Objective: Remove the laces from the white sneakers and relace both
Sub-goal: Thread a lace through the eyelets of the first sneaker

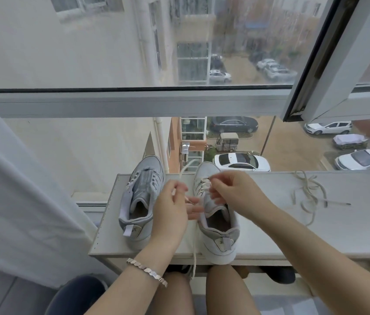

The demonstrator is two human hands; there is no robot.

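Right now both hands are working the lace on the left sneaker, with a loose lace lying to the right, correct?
No: the head view shows the left hand and right hand working the lace on the right sneaker. The loose lace does lie to the right.

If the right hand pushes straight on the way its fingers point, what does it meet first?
The right hand would probably meet the lace crossing the half-laced sneaker first, right at its fingertips; depth is unclear.

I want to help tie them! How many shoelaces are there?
2. One shoelace lies loose on the table, far right. The other shoelace threads the right sneaker, pinched by left hand and right hand, one end hanging off the table's front.
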